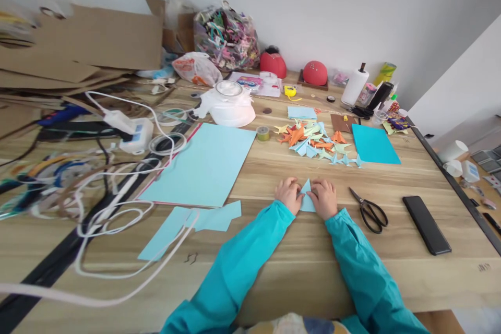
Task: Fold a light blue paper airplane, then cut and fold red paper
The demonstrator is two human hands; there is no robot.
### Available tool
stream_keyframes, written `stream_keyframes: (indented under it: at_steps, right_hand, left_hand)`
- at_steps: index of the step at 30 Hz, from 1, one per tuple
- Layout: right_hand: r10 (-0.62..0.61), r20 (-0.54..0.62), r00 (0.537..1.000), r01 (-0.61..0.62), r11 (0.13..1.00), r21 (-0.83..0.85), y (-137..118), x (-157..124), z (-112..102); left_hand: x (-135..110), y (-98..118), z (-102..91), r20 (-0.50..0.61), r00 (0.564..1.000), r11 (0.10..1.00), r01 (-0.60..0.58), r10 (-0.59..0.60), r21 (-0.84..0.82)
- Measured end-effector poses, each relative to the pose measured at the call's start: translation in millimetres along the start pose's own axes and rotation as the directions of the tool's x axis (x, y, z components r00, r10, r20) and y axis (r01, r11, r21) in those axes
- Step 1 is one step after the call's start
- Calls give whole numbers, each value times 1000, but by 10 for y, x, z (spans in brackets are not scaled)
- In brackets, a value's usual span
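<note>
Between my two hands lies a small light-blue folded paper (307,204), pointed at its far end, on the wooden table. My left hand (288,195) grips its left edge, thumb and fingers pressed together on it. From the other side my right hand (324,198) pinches the right edge, with fingers curled. Just beyond the hands is a pile of folded paper cranes (309,138) in orange, pale green and light blue. Black-handled scissors (371,212) rest to the right of my right hand.
A black phone (426,224) lies at the right. Large light-blue sheets (203,167) and paper offcuts (213,219) are at the left, beside tangled white cables (84,219). A bright blue sheet (376,144), tape roll (263,133) and paper towel roll (354,86) stand farther back.
</note>
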State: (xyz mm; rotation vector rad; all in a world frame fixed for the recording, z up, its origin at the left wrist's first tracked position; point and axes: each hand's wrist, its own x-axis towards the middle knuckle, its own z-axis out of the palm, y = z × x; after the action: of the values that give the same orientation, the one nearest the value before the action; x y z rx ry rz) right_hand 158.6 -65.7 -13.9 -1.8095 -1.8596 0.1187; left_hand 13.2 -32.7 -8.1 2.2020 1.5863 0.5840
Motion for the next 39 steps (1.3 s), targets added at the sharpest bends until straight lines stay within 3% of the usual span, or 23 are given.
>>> stream_keyframes:
  at_steps: [9,14,16,18,21,23,30,34,39]
  right_hand:
    - [177,-60,982,-171,980,101,-134,-11,82]
    - [196,-76,978,-180,968,176,-166,-13,64]
    - [228,-68,971,-198,935,295,-175,-11,40]
    - [255,-37,966,-215,874,436,-181,-9,11]
    - [277,3,961,-230,793,565,-179,-11,-28]
    - [300,21,954,-247,744,621,-172,-15,-46]
    - [316,169,933,-321,524,789,-176,-16,-126]
    - [294,234,927,-353,469,809,-176,-12,-179]
    - [311,267,912,-387,440,810,-159,-11,-183]
  left_hand:
    - [-76,132,-104,26,1000,996,8,-10,87]
    - [-65,68,-52,15,1000,1000,26,-26,0]
    - [-58,36,-41,4,1000,998,31,-31,-46]
    - [-47,6,-30,-9,999,980,35,-37,-194]
    - [-20,-34,10,22,998,814,54,-51,-578]
    - [-3,-51,47,70,995,686,95,-64,-722]
    - [3,-53,-19,261,963,480,257,-58,-839]
    - [-7,-37,-109,365,931,417,334,-6,-845]
    - [-16,-25,-111,413,911,362,388,-9,-848]
